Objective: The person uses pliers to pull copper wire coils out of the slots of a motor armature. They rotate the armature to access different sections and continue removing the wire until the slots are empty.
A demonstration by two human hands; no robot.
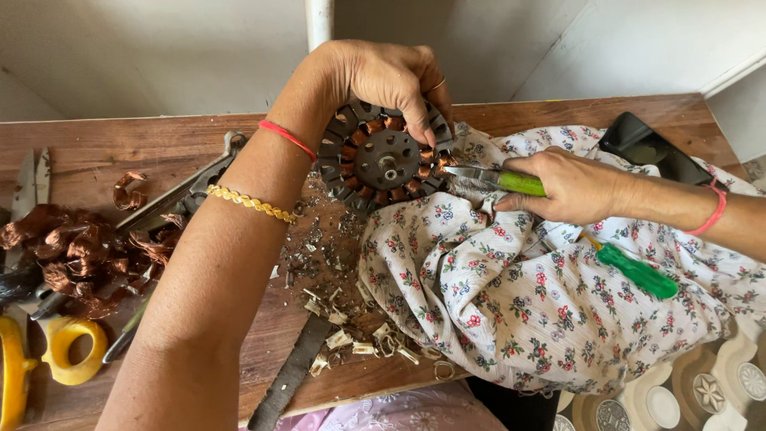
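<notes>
While gripped: stator (pixel 381 156) in left hand (pixel 395 80), green-handled pliers (pixel 511 182) in right hand (pixel 570 187).

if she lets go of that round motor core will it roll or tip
The core looks like stacked metal with copper windings, so probably heavy and stiff. It stands on edge under the left hand, so it would likely tip flat, perhaps onto the floral cloth, rather than roll far.
</notes>
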